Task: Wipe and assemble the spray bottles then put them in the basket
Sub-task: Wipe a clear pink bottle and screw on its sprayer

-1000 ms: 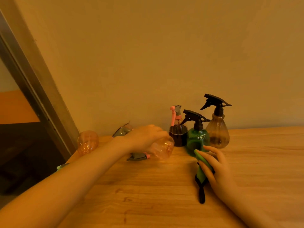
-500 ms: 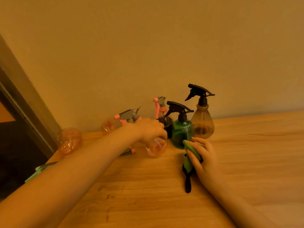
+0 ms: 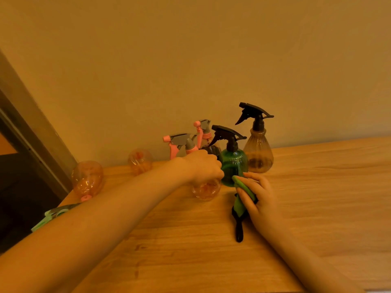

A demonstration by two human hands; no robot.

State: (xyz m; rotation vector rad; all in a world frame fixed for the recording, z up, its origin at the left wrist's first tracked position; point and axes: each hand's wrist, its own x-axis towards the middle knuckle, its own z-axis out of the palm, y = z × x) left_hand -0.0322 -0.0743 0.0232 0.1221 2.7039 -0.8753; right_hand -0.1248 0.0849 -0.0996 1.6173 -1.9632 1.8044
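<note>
- left hand (image 3: pixel 204 167): fingers curled down over the top of an orange bottle (image 3: pixel 206 190) that stands on the wooden table (image 3: pixel 317 208). a pink-and-grey trigger head (image 3: pixel 182 142) rises just behind the knuckles; the hand hides where it joins the bottle.
- right hand (image 3: pixel 259 197): rests on the table right of the orange bottle, fingers bent round a folded green cloth (image 3: pixel 243 188), pinning it against the palm. a black strap-like part (image 3: pixel 239 227) hangs from under the cloth and lies on the table toward the near side.
- green bottle (image 3: pixel 232 166) with a black trigger: upright, just beyond the right hand's fingertips, beside the left hand's knuckles.
- brown bottle (image 3: pixel 259 154) with a black trigger: upright, right of the green one, near the wall.
- dark bottle (image 3: pixel 211 149) with a pink-and-grey trigger: behind the green one, mostly hidden.
- two more orange bottles without heads at far left: one (image 3: pixel 140 161) by the wall, one (image 3: pixel 86 179) at the table's left edge, neck pointing down.
- a green-and-white object (image 3: pixel 53 215) at the left edge; its type cannot be told.
</note>
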